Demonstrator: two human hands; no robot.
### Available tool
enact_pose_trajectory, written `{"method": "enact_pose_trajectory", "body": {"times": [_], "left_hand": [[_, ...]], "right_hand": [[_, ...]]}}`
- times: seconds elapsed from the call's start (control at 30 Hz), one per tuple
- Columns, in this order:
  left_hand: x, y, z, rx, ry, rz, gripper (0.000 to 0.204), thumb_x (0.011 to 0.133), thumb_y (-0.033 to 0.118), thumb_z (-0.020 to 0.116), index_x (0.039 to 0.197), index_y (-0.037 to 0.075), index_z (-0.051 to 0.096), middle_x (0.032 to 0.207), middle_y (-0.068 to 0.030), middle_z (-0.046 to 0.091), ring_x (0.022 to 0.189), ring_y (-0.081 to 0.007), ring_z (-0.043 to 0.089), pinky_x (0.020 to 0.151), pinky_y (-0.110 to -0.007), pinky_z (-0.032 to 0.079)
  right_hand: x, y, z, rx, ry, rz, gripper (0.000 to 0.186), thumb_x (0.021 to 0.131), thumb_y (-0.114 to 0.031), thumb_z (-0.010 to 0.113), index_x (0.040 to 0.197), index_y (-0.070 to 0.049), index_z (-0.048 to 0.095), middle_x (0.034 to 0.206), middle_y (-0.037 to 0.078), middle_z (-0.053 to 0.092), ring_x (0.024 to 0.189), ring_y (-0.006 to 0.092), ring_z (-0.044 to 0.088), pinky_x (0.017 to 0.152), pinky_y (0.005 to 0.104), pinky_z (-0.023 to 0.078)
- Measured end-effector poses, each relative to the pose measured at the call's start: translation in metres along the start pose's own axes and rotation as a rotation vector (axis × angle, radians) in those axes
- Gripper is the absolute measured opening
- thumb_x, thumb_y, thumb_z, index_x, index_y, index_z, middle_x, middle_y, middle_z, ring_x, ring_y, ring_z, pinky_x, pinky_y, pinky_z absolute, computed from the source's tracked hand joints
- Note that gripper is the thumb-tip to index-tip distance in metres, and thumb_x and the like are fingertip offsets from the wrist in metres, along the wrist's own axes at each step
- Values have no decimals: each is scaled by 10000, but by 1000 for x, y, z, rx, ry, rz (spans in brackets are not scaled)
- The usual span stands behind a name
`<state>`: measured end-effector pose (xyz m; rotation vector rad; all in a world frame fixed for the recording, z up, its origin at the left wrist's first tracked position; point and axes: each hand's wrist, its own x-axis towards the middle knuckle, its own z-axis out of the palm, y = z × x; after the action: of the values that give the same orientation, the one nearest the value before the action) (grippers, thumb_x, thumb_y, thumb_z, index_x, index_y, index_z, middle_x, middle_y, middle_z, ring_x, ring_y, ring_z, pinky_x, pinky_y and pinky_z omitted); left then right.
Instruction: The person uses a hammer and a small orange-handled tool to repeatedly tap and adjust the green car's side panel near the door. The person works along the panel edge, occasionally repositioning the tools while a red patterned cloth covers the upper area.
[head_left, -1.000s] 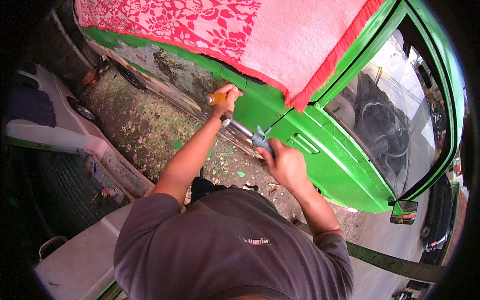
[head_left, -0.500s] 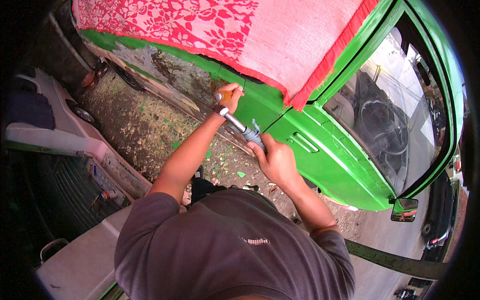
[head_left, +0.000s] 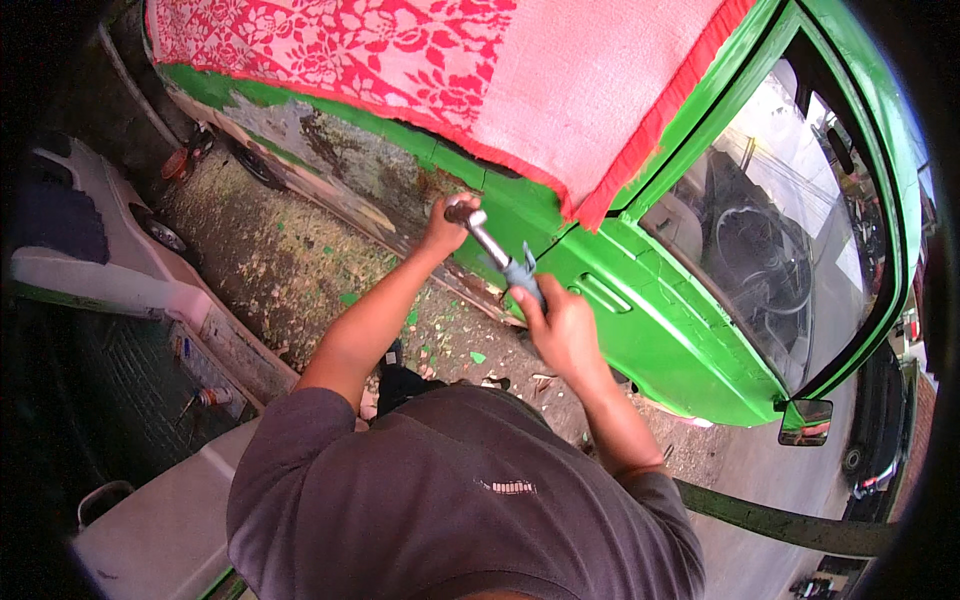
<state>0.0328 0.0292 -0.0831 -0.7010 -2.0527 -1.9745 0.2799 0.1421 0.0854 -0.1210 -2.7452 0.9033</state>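
1. The green vehicle (head_left: 670, 345) spans from 11 round to 3 o'clock; its side panel shows bare, patchy grey and brown toward 11.
2. A pale vehicle (head_left: 165, 490) with a dark ribbed recess lies toward 8 o'clock.
3. A red and pink patterned cloth (head_left: 590, 95) drapes over the green vehicle at 12 o'clock, its fringed corner hanging near the door seam.
4. The person's dark shirt (head_left: 440, 480) fills 6 o'clock.
5. The hammer (head_left: 494, 246) lies just above the centre, its metal head pointing to 11 o'clock and overlapping the left hand in view; whether they touch, I cannot tell.
6. Of the hands, the right hand (head_left: 568, 335), toward 4 o'clock, is closed firmly round the hammer's grey handle. The left hand (head_left: 440, 232), at 11 beside the panel, is partly covered by the hammer head; how far it closes and what it holds, I cannot tell.
7. A small can (head_left: 214, 396) sits in the recess at 8 o'clock.
8. Green flakes (head_left: 478, 357) dot the ground.
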Motion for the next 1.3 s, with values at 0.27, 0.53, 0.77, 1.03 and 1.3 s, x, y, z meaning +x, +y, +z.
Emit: {"method": "enact_pose_trajectory", "body": {"times": [0.27,0.53,0.77,1.03,1.3], "left_hand": [[-1,52,-17,-351,-28,-36,343,964,171,490,654,66,387,620,-1,367,605,-115,388,712,-366,500],[24,63,-8,-547,33,1,357,960,176,479,636,80,361,608,-9,355,581,-133,373,692,-364,494],[26,65,-9,-548,44,-2,359,948,168,468,622,91,339,590,-17,338,557,-140,346,674,-369,480],[23,51,-11,-549,42,-13,338,948,151,479,642,64,367,606,-7,357,567,-130,377,649,-355,479],[25,53,-9,-605,21,3,319,930,140,474,642,60,363,609,-14,354,569,-132,368,657,-354,476]], "right_hand": [[-24,22,-13,270,82,46,333,937,-321,653,909,8,608,568,149,519,488,254,515,516,386,415],[-27,56,-13,581,198,265,335,963,-290,624,825,7,551,581,38,459,573,102,412,509,322,362],[-26,56,-14,497,175,242,361,955,-306,634,797,6,543,584,45,456,572,111,403,511,324,363],[-23,54,-13,471,163,232,386,951,-339,632,802,8,550,566,57,455,548,128,412,506,336,367],[-23,59,-10,469,153,231,370,949,-337,632,842,12,573,584,69,472,565,135,428,526,340,383]]}}
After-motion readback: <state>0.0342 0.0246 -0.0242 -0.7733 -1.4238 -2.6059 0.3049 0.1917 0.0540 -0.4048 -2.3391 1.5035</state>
